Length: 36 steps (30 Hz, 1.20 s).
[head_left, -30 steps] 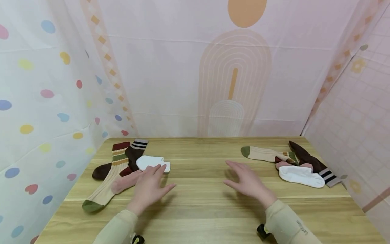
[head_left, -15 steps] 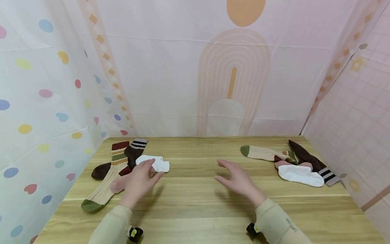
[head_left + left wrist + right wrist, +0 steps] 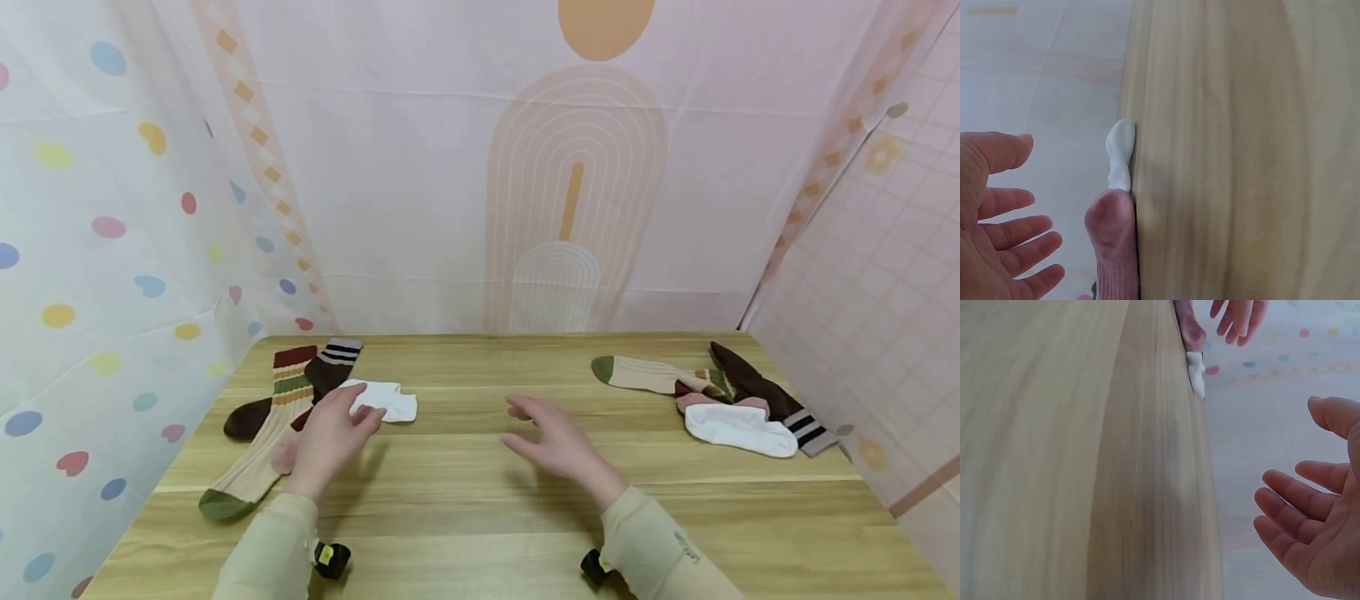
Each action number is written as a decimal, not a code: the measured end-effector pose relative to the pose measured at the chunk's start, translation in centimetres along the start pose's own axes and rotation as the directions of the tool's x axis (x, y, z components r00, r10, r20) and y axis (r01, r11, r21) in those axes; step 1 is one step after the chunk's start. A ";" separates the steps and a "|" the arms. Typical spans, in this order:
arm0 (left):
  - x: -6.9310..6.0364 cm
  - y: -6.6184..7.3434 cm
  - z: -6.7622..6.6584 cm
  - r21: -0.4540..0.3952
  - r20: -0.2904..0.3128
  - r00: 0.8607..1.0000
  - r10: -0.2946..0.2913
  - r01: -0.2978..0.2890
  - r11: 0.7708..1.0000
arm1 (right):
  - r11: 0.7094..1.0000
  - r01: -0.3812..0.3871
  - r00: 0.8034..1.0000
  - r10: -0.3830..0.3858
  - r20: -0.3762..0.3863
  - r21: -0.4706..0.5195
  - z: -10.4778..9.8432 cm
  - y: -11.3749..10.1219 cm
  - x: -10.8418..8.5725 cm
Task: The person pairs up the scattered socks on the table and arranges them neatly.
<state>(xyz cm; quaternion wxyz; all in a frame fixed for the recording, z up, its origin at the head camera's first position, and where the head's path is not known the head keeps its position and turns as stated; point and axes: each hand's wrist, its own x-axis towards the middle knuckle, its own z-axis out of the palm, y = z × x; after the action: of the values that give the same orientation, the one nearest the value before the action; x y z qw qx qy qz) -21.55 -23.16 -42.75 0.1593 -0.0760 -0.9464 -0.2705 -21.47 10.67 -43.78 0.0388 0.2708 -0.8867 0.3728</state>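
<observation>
My left hand (image 3: 330, 437) hovers over the left group of socks, its fingers relaxed and apart, holding nothing. Beneath and beside it lie a white sock (image 3: 393, 402) and a pink sock (image 3: 284, 454), largely hidden by the hand in the head view. The left wrist view shows the pink sock (image 3: 1113, 231) with the white sock (image 3: 1120, 150) beyond it. My right hand (image 3: 558, 442), also empty with loosely bent fingers, is above the middle of the wooden table (image 3: 465, 517). Left of the left hand are a striped beige sock (image 3: 270, 446) and a dark brown sock (image 3: 247, 419).
At the table's right lie a beige sock with a green toe (image 3: 641, 375), a white sock (image 3: 738, 429) over a pink one (image 3: 690, 402), and a dark brown sock with a striped cuff (image 3: 757, 389). Patterned curtains (image 3: 405, 183) stand behind and at both sides.
Both hands have moved left, the right one farther across the middle. The left hand has uncovered more of the white sock's right part and covers more of the pink sock.
</observation>
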 end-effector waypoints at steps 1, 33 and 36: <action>0.1 -0.1 -0.1 -0.003 0.001 1.000 -0.005 0.005 1.000 | 1.000 0.005 1.000 -0.005 0.004 0.001 0.2 0.0 0.1; 3.5 -3.4 -0.4 0.021 0.055 0.993 -0.101 0.100 0.995 | 0.979 -0.088 0.995 0.077 0.068 0.181 4.9 -2.2 4.7; 3.8 -3.6 -0.4 0.029 0.050 0.992 -0.112 0.111 0.993 | 0.977 -0.102 0.994 0.091 0.066 0.186 5.3 -2.4 5.2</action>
<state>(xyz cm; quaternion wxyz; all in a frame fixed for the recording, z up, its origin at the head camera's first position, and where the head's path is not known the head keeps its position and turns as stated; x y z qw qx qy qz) -25.83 -26.16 -42.85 0.1205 -0.0280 -0.9564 -0.2647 -23.97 3.39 -44.64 -0.0306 0.2402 -0.8601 0.4490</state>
